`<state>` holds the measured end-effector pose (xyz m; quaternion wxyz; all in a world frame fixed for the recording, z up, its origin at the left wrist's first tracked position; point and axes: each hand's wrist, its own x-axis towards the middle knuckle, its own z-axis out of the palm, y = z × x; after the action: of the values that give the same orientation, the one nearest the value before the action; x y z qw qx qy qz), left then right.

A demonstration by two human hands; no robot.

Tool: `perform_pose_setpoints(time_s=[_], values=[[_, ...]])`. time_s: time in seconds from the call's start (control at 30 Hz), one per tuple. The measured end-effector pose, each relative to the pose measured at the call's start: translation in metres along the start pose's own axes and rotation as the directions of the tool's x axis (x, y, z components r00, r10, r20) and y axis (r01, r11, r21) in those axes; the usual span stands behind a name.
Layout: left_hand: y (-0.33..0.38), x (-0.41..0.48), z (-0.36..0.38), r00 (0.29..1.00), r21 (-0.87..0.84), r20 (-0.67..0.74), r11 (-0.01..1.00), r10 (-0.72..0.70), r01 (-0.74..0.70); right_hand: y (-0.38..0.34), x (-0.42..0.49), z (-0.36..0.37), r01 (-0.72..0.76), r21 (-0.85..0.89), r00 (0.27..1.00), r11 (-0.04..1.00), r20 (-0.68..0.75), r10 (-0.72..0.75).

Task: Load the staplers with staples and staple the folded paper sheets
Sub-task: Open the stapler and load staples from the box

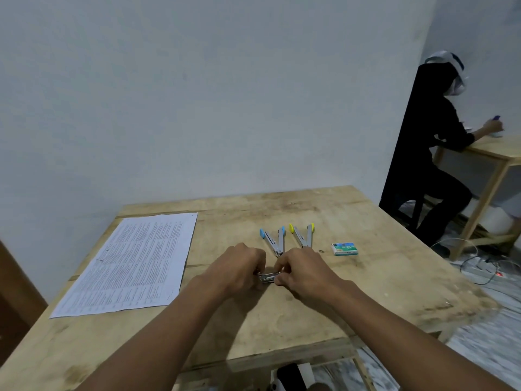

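Stapler [267, 277], a small metal one, sits low over the table [366, 277] between both hands. Left hand [239, 266] has its fingers curled around one end; right hand [300, 268] pinches the other end with its fingertips. Just beyond them lie two more staplers, opened into V shapes: a blue stapler [273, 239] and, beside it, a yellow stapler [303, 235]. Right of these rests a staple box [345, 248]. Printed sheets [132, 263] lie flat on the left.

A blue-tipped stapler [273, 240] and a yellow-tipped stapler [302, 235] lie splayed open side by side. A small staple box [345, 248] sits just right of them. Printed paper sheets [132, 261] lie flat, far left.
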<state>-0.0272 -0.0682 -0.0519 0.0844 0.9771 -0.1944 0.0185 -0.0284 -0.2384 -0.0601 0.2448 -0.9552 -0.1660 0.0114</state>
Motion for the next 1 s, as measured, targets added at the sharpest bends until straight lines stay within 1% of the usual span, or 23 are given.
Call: perform_pose_setpoints(time_s=[0.07, 0.2, 0.27, 0.37, 0.53, 0.67, 0.77, 0.9, 1.0], values=[[-0.003, -0.001, -0.002, 1.0, -0.045, 0.005, 0.999, -0.026, 0.026, 0.001, 0.0, -0.002, 0.004, -0.005, 1.0, 1.0, 0.003, -0.004], [-0.016, -0.014, -0.002, 0.997, -0.289, -0.021, 0.955, -0.07, 0.061, -0.004, 0.002, -0.005, 0.012, -0.042, 0.999, 0.999, 0.041, -0.01], [-0.018, -0.018, 0.0, 0.996, -0.348, -0.037, 0.935, -0.082, 0.064, -0.007, 0.005, -0.003, 0.03, -0.083, 0.998, 0.996, 0.053, -0.026], [-0.016, -0.017, 0.002, 0.996, -0.329, -0.048, 0.942, -0.079, 0.059, -0.007, 0.006, -0.001, 0.044, -0.123, 0.998, 0.991, 0.06, -0.037], [-0.015, -0.016, -0.001, 0.998, -0.301, -0.035, 0.952, -0.058, 0.045, -0.007, 0.006, 0.0, 0.035, -0.126, 0.998, 0.991, 0.057, -0.028], [-0.008, -0.009, -0.003, 0.999, -0.179, -0.012, 0.983, -0.047, 0.044, -0.004, 0.005, 0.004, 0.027, -0.099, 0.999, 0.995, 0.035, -0.023], [-0.009, -0.005, 0.0, 0.998, -0.166, -0.018, 0.985, -0.055, 0.051, -0.003, 0.005, 0.005, 0.026, -0.083, 0.999, 0.996, 0.021, -0.024], [-0.012, -0.011, 0.0, 0.998, -0.1, -0.042, 0.994, 0.045, -0.049, -0.002, 0.004, 0.004, 0.054, -0.092, 0.998, 0.994, 0.033, -0.051], [-0.02, -0.017, -0.001, 0.993, -0.16, -0.077, 0.982, 0.088, -0.099, 0.0, 0.005, 0.002, 0.062, -0.111, 0.997, 0.992, 0.051, -0.057]])
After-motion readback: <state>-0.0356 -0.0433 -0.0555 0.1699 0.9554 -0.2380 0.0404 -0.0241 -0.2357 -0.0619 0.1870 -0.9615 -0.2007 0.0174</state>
